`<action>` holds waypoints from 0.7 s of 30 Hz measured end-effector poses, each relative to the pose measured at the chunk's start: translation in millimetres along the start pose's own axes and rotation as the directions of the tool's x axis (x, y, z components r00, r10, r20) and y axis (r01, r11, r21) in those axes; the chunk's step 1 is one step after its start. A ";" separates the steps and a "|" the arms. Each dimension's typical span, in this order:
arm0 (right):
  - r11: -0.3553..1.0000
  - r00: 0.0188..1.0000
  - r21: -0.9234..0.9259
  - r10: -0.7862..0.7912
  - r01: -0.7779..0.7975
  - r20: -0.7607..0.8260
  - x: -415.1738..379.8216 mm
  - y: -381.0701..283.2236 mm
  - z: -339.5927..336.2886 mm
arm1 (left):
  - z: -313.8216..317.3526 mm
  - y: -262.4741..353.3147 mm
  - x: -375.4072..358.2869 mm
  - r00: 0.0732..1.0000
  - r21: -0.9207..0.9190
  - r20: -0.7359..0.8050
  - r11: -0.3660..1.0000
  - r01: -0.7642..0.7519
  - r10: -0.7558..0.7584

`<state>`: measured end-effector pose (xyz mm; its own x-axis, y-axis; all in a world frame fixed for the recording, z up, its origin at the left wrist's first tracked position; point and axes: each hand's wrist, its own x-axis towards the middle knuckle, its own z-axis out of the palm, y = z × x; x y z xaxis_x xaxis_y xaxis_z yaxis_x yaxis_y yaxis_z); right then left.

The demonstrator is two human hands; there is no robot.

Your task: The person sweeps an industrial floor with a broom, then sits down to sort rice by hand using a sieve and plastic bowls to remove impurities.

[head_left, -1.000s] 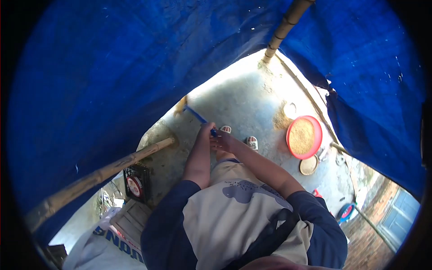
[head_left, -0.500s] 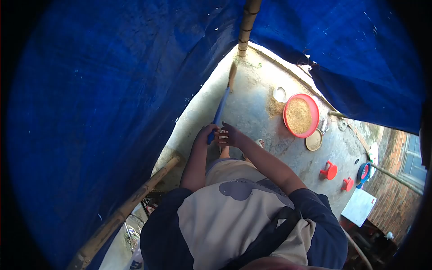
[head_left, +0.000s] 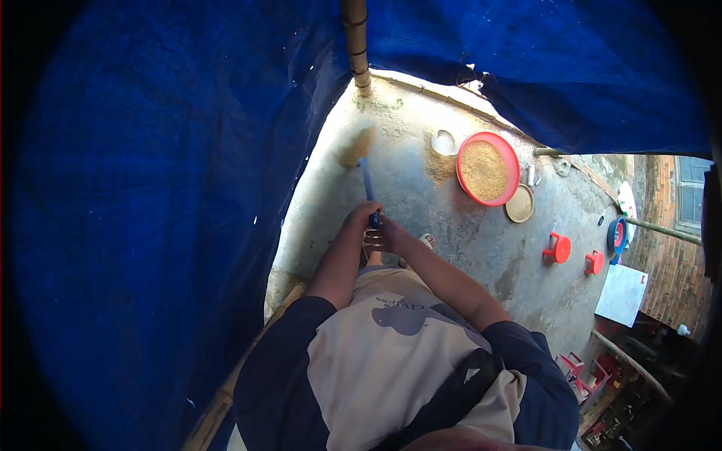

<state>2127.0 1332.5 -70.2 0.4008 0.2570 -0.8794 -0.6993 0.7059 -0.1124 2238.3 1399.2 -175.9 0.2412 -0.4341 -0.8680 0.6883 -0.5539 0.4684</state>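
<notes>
A broom (head_left: 364,167) with a blue handle and straw-coloured bristles reaches out over the concrete floor (head_left: 466,240) ahead of me. My left hand (head_left: 365,215) is wrapped around the near end of the handle. Just beside it, my right hand (head_left: 387,237) also grips the handle's end. The bristles rest on the floor close to the blue tarpaulin (head_left: 150,188) and a bamboo post (head_left: 356,41). My sandalled foot (head_left: 426,240) shows just below my hands.
A red basin of grain (head_left: 487,168) sits on the floor with a loose grain pile (head_left: 440,167), a white bowl (head_left: 444,140) and a round woven tray (head_left: 520,204) around it. Two small red stools (head_left: 558,247) stand to the right. A brick wall (head_left: 669,255) rises at far right.
My view swung left, and the grain basin shifted left in view. The broom head swept from far left up toward the post, then back down to the left near the tarpaulin.
</notes>
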 end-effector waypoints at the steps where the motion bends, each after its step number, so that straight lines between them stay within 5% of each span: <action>1: 0.995 1.000 0.098 0.028 -0.029 0.010 5.2 -4.6 -9.7 | 10.3 11.8 -11.8 0.998 0.005 0.046 0.999 -0.032 0.031; 2: 0.994 0.999 0.102 0.030 -0.031 0.014 -5.7 -10.4 -4.4 | 9.3 13.6 -10.7 0.999 0.009 0.043 1.000 -0.028 0.028; 4: 0.991 0.971 0.119 -0.029 0.059 -0.239 -29.5 -18.5 3.0 | 6.7 15.7 -8.3 0.867 -0.421 0.484 0.838 0.349 -0.118; 5: 0.986 0.973 0.149 -0.043 0.078 -0.226 -27.4 -18.9 -4.6 | 8.0 19.0 -22.1 0.869 -0.421 0.479 0.838 0.348 -0.120; 7: 0.974 0.982 0.194 -0.079 0.113 -0.172 -25.6 -23.8 -9.9 | 16.1 33.0 -74.3 0.910 -0.562 0.415 0.782 0.270 -0.016; 10: 0.974 0.991 0.187 -0.125 0.130 -0.036 -15.9 -32.3 -16.6 | 28.3 33.0 -110.4 0.929 -0.483 0.352 0.872 0.074 0.116; 14: 0.982 0.981 -0.027 -0.185 0.187 0.067 28.4 -20.0 -20.1 | 34.3 17.6 -125.4 0.978 -0.432 0.179 0.901 -0.020 0.108; 16: 0.985 0.983 0.047 -0.167 0.164 0.070 37.8 -18.8 -20.8 | 41.5 22.6 -128.8 0.994 -0.383 -0.042 0.917 -0.112 0.103; 18: 0.983 0.985 0.116 -0.153 0.144 0.074 34.4 -21.0 -21.5 | 48.3 12.0 -108.0 0.991 -0.451 -0.099 0.884 -0.126 0.090; 20: 0.970 0.965 0.199 -0.091 0.142 -0.244 21.8 -28.3 -19.7 | 59.8 -0.9 -77.9 0.985 -0.514 -0.155 0.846 -0.143 0.072; 21: 0.968 0.967 0.206 -0.089 0.140 -0.239 24.1 -28.4 -26.6 | 69.7 -5.5 -63.3 0.990 -0.544 -0.139 0.837 -0.063 -0.016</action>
<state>2140.7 1301.0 -100.5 0.3081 0.0275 -0.9510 -0.4992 0.8556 -0.1370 2171.5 1380.2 -112.0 0.3229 -0.3225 -0.8898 0.9329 -0.0499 0.3566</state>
